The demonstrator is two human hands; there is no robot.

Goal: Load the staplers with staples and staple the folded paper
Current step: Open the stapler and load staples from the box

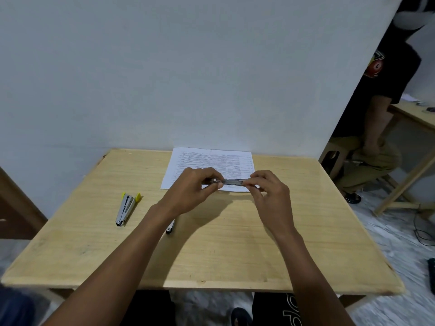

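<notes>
while both hands hover above the printed paper (211, 164) at the far surface (235, 243) edge, left hand (195, 187) and right hand (268, 191) fingers pinch opposite ends of a staple strip (233, 182); an open stapler (127, 207) lies left.

Pale matt wood-grain table (235, 243); white printed paper (200, 161) beyond the fingertips; shiny metal stapler (126, 209) with yellow plastic tips.

Pale wall (164, 67) behind a light wooden table (211, 255); mottled grey floor (400, 231).
</notes>
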